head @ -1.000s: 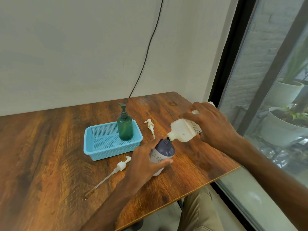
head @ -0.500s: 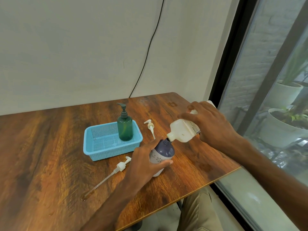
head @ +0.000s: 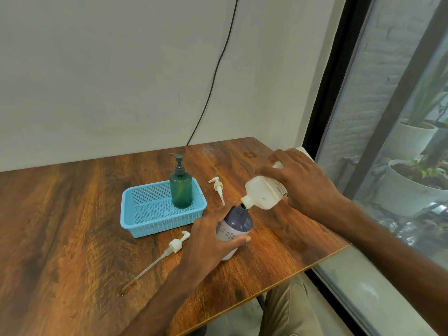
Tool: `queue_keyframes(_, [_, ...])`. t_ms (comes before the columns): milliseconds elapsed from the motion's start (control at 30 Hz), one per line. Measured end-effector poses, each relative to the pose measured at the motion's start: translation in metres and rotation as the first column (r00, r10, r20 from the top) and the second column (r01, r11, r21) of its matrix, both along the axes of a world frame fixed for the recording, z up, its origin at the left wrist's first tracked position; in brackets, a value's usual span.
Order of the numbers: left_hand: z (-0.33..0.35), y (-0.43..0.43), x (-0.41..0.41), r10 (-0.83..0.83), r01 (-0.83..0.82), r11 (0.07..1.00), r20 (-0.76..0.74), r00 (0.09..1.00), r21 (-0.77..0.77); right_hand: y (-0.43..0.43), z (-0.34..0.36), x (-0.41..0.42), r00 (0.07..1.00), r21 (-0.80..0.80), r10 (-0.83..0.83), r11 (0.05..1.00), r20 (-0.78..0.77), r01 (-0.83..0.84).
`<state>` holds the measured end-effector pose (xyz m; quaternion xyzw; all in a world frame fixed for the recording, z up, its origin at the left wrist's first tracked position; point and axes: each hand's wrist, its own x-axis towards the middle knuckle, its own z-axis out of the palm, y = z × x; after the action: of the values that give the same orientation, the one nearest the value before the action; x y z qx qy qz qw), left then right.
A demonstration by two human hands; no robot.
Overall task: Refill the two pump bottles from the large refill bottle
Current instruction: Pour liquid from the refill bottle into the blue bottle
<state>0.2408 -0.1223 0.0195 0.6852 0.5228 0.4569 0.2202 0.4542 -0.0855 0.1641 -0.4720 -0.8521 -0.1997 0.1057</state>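
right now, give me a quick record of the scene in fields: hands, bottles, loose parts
left hand: grips the purple bottle, whose pump is off
right hand: holds the refill bottle tipped, mouth at the purple bottle's open neck
green bottle: upright in the blue basket, pump on
long pump: lies on the table in front of the basket
short pump: lies on the table right of the basket
liquid flow: cannot tell

The wooden table bears a blue basket, long-tubed pump, smaller pump, purple bottle.
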Motion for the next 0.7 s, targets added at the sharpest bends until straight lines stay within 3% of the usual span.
queue_keyframes(700, [0.0022, -0.0036, 0.0003, -0.003, 0.002, 1.000, 0.010, 1.000, 0.018, -0.0001, 0.0042, -0.0083, 0.996, 0.035, -0.002, 0.999, 0.089, -0.001])
